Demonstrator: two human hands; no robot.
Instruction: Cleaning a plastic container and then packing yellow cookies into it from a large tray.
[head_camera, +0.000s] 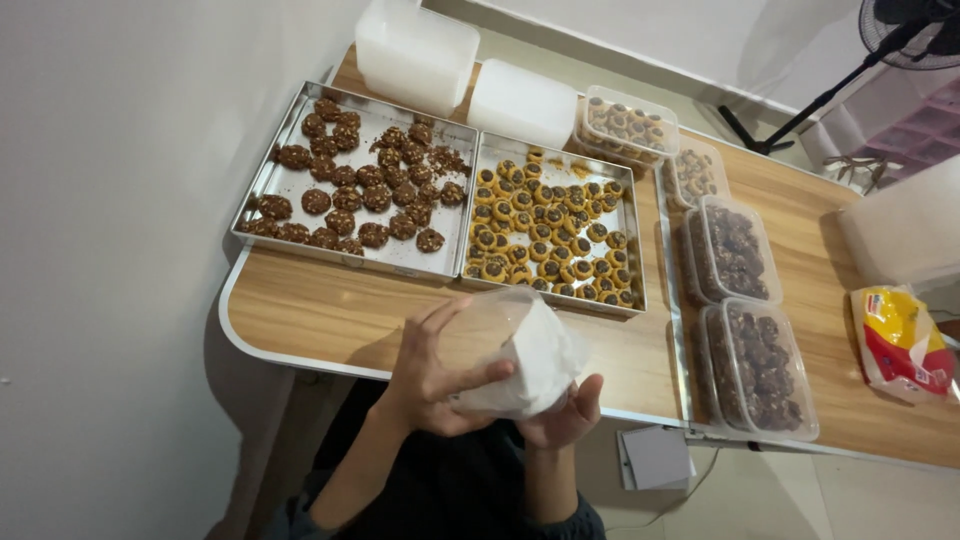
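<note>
My left hand (430, 375) and right hand (565, 415) clasp a clear tub (505, 350), cookie trays (400, 255) beyond, red-yellow packet (900, 340) far right.

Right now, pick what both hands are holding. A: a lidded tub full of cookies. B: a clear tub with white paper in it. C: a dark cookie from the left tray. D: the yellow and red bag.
B: the left hand and right hand grip a clear tub with white paper inside.
</note>
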